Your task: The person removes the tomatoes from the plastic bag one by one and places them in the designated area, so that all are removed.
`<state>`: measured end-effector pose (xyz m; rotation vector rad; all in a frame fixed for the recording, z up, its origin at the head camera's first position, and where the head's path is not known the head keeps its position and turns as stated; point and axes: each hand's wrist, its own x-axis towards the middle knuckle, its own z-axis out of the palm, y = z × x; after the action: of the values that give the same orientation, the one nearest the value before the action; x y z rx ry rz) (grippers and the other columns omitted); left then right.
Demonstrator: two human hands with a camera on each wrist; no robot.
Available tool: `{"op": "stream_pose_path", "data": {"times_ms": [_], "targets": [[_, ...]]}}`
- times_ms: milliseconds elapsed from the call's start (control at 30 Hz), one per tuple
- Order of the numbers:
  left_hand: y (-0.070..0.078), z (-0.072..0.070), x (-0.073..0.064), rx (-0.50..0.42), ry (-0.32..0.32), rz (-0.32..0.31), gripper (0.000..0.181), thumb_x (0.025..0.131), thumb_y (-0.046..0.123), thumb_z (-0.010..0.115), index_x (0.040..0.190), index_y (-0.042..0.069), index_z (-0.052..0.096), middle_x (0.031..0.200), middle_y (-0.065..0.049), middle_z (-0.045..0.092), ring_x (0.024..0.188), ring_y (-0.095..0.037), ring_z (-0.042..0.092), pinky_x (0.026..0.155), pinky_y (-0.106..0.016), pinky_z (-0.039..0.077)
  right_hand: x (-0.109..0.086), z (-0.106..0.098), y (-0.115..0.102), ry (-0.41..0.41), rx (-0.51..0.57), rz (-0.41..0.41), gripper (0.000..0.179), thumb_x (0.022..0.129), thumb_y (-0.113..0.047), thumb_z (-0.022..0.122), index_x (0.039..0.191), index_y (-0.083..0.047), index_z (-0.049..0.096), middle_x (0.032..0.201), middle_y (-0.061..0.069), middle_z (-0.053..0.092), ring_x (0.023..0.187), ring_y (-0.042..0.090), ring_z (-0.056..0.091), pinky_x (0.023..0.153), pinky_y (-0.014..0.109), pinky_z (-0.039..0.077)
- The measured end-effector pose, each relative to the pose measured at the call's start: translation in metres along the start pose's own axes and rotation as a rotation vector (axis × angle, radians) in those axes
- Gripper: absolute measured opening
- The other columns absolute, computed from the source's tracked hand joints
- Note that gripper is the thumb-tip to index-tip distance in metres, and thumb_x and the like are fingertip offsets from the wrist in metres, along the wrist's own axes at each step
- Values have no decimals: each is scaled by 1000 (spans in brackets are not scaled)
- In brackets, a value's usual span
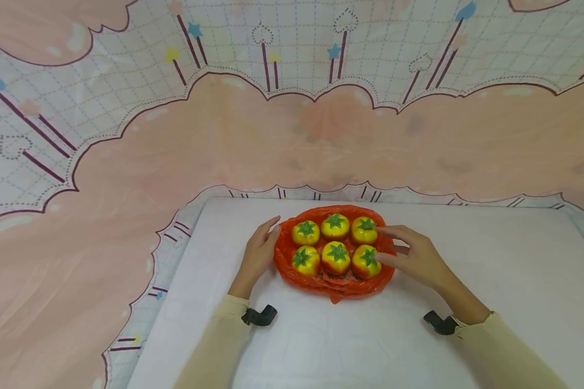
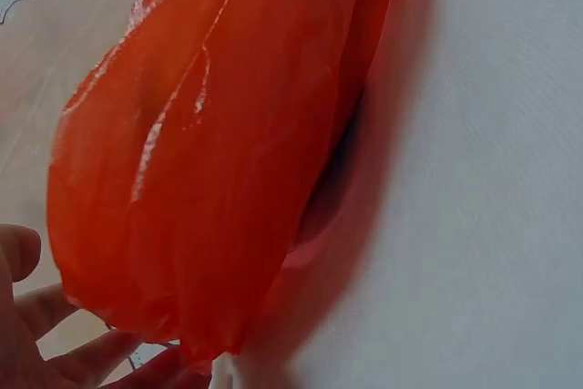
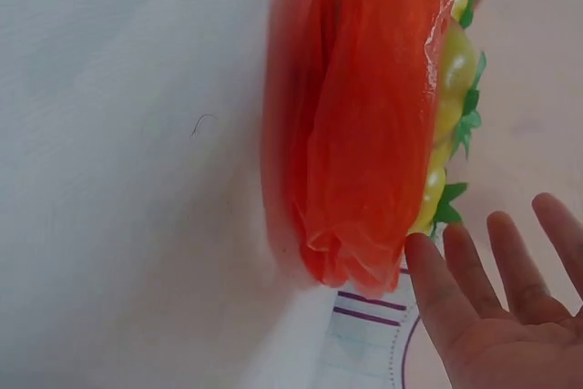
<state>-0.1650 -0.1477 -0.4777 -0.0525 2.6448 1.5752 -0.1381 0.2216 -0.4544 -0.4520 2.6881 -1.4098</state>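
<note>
Six yellow-red fruits (image 1: 336,257) with green leaf tops, two rows of three, sitting in a red plastic bag (image 1: 336,286) on the white tabletop (image 1: 496,270).

Head view: left hand (image 1: 259,248) at the bag's left rim, fingers extended, nothing clenched. Right hand (image 1: 413,256) loose at the right rim, fingertips reaching over it to the two right-end fruits; can't tell if they touch. Pale sleeves (image 1: 218,341), black bands at both wrists. Patterned cloth (image 1: 321,146) behind.

Left wrist view: bag side fills most of it; fingers relaxed at its end, no grasp visible.

Right wrist view: palm flat, fingers spread beside the bag's end, leaf tops showing above the rim.
</note>
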Motion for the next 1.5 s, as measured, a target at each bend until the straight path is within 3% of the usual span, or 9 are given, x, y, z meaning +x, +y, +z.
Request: {"op": "stream_pose_path", "data": {"times_ms": [300,533,667,900,1133,1500], "targets": [[-5,10,8,-110,-10,-73,44,106,48,47,148,37,51,159,3,45,145,-32,45,117,-54,42,5,8,1,-42,-38,74,63,84,-43,83,138,-18,63,146,13,57,138,39,50,99,55,55],[-5,15,10,-148,-27,-51,48,105,40,54,151,30,49,161,-1,44,149,-33,39,119,-57,37,6,16,2,-48,-80,22,61,80,-46,85,133,-20,67,139,7,64,135,36,53,105,62,50],[-7,17,11,-139,-48,-49,49,104,37,55,152,33,47,161,2,43,151,-30,37,120,-57,36,7,21,2,-49,-77,-13,61,77,-45,87,131,-21,69,133,3,68,131,33,57,107,62,48],[-13,17,10,-171,-95,-19,52,104,31,57,155,29,43,162,4,41,153,-26,34,123,-57,32,9,25,1,-78,-160,15,65,75,-47,89,130,-19,70,133,5,69,131,35,57,106,63,49],[-22,14,9,-231,-148,-16,51,103,33,59,151,40,44,162,10,39,155,-22,30,125,-55,28,9,28,3,-109,-202,35,66,75,-48,88,131,-18,70,136,10,67,134,40,54,108,66,45],[-26,14,9,-202,-193,19,47,104,34,56,148,46,47,161,11,41,155,-23,30,124,-57,28,8,26,-3,-152,-218,39,63,76,-49,86,128,-18,71,135,8,67,134,39,54,110,66,43]]}}
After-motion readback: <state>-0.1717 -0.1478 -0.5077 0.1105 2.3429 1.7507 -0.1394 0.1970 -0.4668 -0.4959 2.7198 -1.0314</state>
